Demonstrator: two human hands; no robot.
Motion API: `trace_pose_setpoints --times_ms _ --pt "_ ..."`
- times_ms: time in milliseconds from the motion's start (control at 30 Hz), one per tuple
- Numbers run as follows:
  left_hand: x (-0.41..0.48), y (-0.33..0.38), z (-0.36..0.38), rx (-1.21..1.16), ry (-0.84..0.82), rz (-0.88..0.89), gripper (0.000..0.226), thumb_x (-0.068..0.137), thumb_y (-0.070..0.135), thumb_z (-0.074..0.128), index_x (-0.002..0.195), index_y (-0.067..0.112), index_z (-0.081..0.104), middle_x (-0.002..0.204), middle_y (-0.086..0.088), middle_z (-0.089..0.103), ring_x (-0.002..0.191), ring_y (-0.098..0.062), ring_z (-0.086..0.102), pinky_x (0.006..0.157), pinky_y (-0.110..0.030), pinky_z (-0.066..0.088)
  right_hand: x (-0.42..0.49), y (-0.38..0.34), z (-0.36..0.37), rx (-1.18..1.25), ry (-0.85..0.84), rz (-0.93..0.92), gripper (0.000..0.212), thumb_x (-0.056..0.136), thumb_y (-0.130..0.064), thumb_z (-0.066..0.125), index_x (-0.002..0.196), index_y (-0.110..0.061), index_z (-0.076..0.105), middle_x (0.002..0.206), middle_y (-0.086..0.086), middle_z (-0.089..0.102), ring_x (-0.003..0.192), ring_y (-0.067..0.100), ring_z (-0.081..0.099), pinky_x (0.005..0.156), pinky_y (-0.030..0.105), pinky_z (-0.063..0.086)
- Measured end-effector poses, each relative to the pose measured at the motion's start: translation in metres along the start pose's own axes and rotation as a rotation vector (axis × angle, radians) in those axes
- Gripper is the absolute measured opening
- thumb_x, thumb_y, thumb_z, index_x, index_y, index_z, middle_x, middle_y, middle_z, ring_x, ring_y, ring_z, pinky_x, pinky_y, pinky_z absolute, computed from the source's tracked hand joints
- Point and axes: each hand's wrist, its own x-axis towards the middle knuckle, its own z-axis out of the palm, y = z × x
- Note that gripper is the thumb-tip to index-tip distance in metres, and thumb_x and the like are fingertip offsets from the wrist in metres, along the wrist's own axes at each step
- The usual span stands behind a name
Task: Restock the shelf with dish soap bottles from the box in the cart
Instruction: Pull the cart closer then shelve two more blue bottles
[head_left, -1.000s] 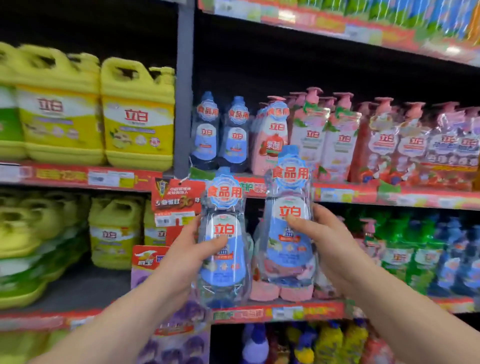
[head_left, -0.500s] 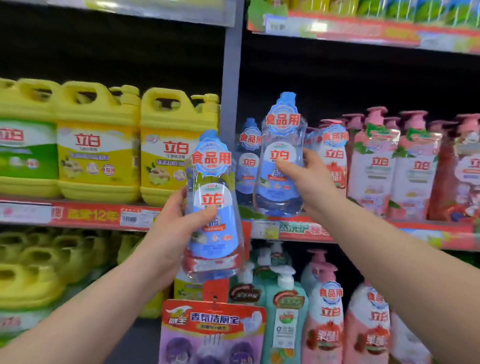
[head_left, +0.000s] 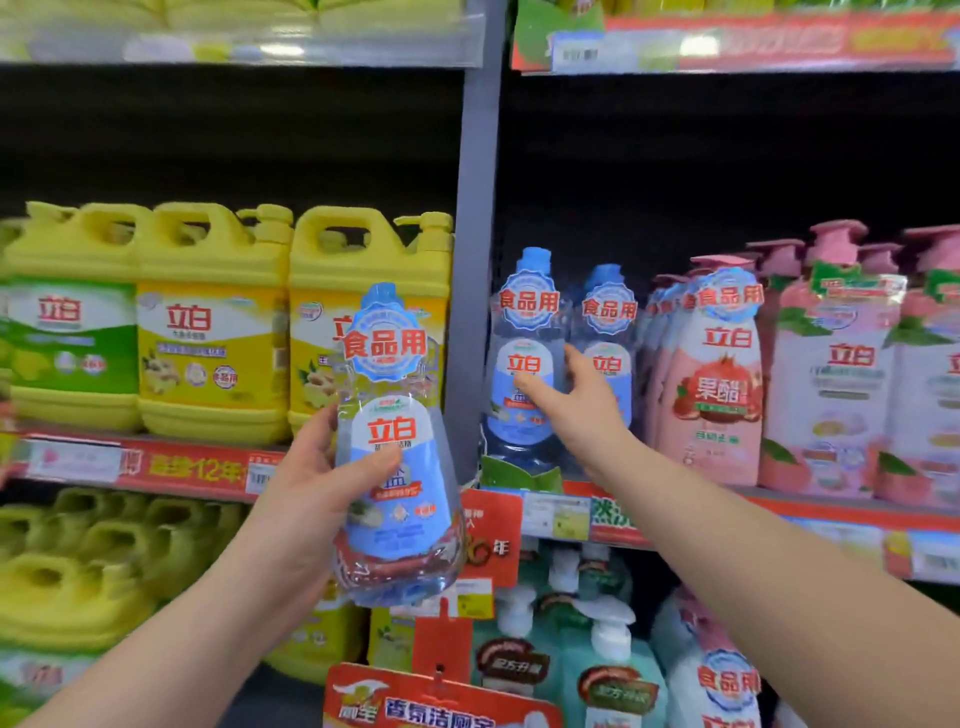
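Two bare forearms and hands, nothing worn

Both arms are uncovered from the bottom edge of the view up to the fingertips, with no sleeve, glove, watch, ring or bracelet visible. The left hand (head_left: 306, 488) and right hand (head_left: 582, 410) have slim fingers; the nails are too blurred to make out.

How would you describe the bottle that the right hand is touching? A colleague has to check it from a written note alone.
Find the grey shelf upright between the yellow jugs and the pink pump bottles. Directly right of it stands the clear blue-capped bottle that the right hand touches. It stands ahead of its twin.
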Motion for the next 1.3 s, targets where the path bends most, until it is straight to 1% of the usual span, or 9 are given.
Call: trace_pose_setpoints --times_ms 67,133,233,433,733,1033,1167,1233,1300 --pt "0.001 -0.005 0.005 0.014 0.015 0.005 0.053 0.064 0.013 0.065 0.117 0.022 0.058 0.099 -0.009 0.075 0.081 -0.027 0.073 0.056 -0.032 0.059 0.003 0.002 -0.009 -0.144 -0.056 0.0 0.049 0.073 -0.023 0.078 0.114 -0.024 0.052 0.113 -0.002 0.063 0.098 0.001 0.062 0.086 0.02 0.051" --pt "0.002 -0.009 0.01 0.021 0.036 0.009 0.052 0.062 0.014 0.066 0.114 0.022 0.06 0.099 -0.009 0.074 0.082 -0.027 0.073 0.059 -0.035 0.06 0.003 0.002 -0.016 -0.331 -0.147 0.004 0.083 0.064 -0.029 0.083 0.133 -0.018 0.039 0.131 0.004 0.055 0.118 0.021 0.055 0.099 0.041 0.046" --pt "0.004 -0.016 0.018 0.025 0.063 0.004 0.051 0.061 0.014 0.067 0.111 0.024 0.061 0.097 -0.007 0.075 0.084 -0.028 0.073 0.066 -0.039 0.061 -0.004 0.005 -0.019 -0.496 -0.182 -0.064 0.102 0.062 -0.031 0.084 0.142 -0.02 0.022 0.144 0.001 0.041 0.128 0.023 0.045 0.102 0.04 0.041" --pt "0.004 -0.023 0.03 0.024 0.1 -0.008 0.047 0.061 0.014 0.067 0.106 0.026 0.062 0.09 -0.004 0.076 0.075 -0.024 0.073 0.054 -0.033 0.059 0.002 0.005 -0.011 -0.52 -0.181 -0.075 0.096 0.067 -0.028 0.081 0.142 -0.02 0.022 0.135 0.008 0.047 0.115 0.029 0.054 0.092 0.044 0.049" --pt "0.0 -0.023 0.033 0.048 0.117 -0.001 0.048 0.06 0.015 0.067 0.106 0.027 0.063 0.092 -0.004 0.076 0.076 -0.024 0.073 0.057 -0.034 0.06 0.008 0.004 -0.002 -0.678 -0.141 -0.088 0.089 0.071 -0.032 0.078 0.139 -0.012 0.024 0.129 0.012 0.049 0.11 0.036 0.055 0.082 0.045 0.05" --pt "0.001 -0.014 0.038 0.049 0.091 0.013 0.053 0.062 0.015 0.068 0.112 0.029 0.059 0.094 -0.003 0.076 0.078 -0.024 0.073 0.054 -0.033 0.058 0.015 0.0 -0.004 -0.888 -0.128 -0.079 0.086 0.073 -0.046 0.073 0.137 -0.011 0.027 0.127 0.009 0.053 0.109 0.036 0.057 0.069 0.038 0.04" --pt "0.009 -0.013 0.054 0.03 0.044 0.043 0.05 0.062 0.013 0.067 0.108 0.031 0.06 0.091 -0.001 0.076 0.074 -0.02 0.073 0.052 -0.031 0.057 0.01 -0.013 -0.026 -0.764 -0.134 -0.153 0.058 0.084 -0.047 0.06 0.13 -0.017 0.045 0.126 0.004 0.055 0.112 0.028 0.055 0.078 0.036 0.043" --pt "0.02 -0.013 0.067 0.029 0.019 0.063 0.051 0.063 0.011 0.067 0.111 0.028 0.059 0.09 -0.003 0.076 0.074 -0.021 0.073 0.054 -0.034 0.059 0.006 -0.024 -0.039 -0.498 -0.158 -0.178 0.035 0.09 -0.044 0.051 0.11 -0.017 0.062 0.107 0.002 0.065 0.096 0.022 0.061 0.077 0.032 0.045" --pt "0.034 -0.014 0.084 0.033 -0.007 0.093 0.049 0.071 0.004 0.065 0.116 0.022 0.057 0.094 -0.006 0.075 0.078 -0.021 0.072 0.066 -0.038 0.061 -0.001 -0.036 -0.051 -0.208 -0.261 -0.037 0.042 0.091 -0.052 0.043 0.098 -0.018 0.065 0.092 0.001 0.068 0.078 0.015 0.062 0.067 0.028 0.046"
